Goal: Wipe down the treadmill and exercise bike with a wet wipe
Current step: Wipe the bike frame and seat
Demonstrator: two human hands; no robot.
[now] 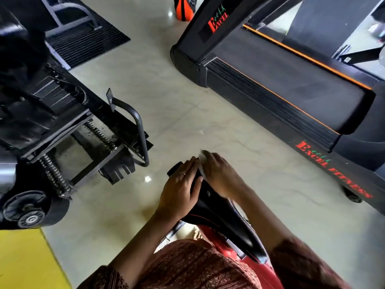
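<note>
The exercise bike's black saddle [220, 217] points away from me at bottom centre, above a red frame [260, 270]. My left hand [181, 190] rests flat on the saddle's left side near the nose, a ring on one finger. My right hand [220, 176] presses a white wet wipe [201, 163] against the saddle's nose; only a sliver of the wipe shows between the hands, and this hand is blurred. The black treadmill [291, 84] with orange trim and red "Excel Fitness" lettering lies at the right.
Another black machine [68, 122] with springs, a curved bar and a wheel fills the left. A black ribbed mat [89, 40] lies at the top left, a yellow surface [23, 259] at the bottom left. Glossy pale tile floor [166, 90] runs between the machines.
</note>
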